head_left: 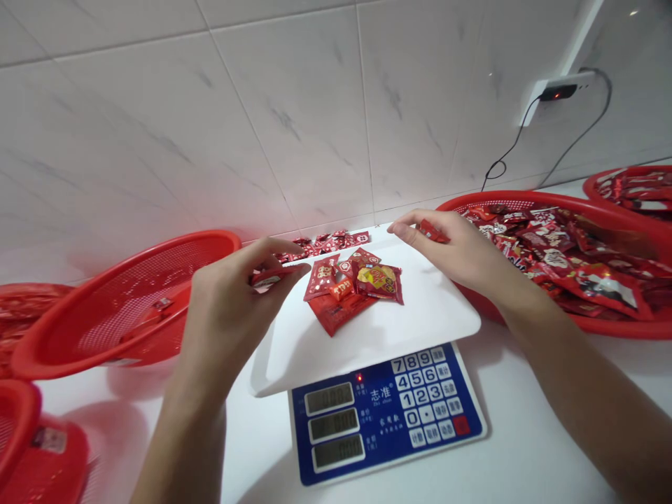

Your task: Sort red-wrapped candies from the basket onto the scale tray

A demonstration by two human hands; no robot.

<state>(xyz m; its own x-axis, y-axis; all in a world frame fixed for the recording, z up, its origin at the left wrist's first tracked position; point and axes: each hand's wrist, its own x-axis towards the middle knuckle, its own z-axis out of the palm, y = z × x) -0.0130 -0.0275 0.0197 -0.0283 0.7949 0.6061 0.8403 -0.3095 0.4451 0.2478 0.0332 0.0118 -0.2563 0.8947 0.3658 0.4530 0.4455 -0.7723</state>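
A white weighing tray (pixel 420 308) sits on a blue scale (pixel 386 413) with number keys and three small displays. Several red snack packets (pixel 341 294) lie in a loose pile on the tray, one with a yellow print. My left hand (pixel 236 301) is over the tray's left edge, its fingers closed round a red packet (pixel 270 278). Over the tray's back right corner, my right hand (pixel 446 245) is curled round a small red packet (pixel 433 231), part of which shows.
Right of the scale stands a red basket (pixel 624 329) full of packets, with another (pixel 603 175) behind. A red basket (pixel 68 357) with a few packets is at the left, beside others. Small packets (pixel 336 242) lie behind the tray. Cables (pixel 504 154) hang along the wall.
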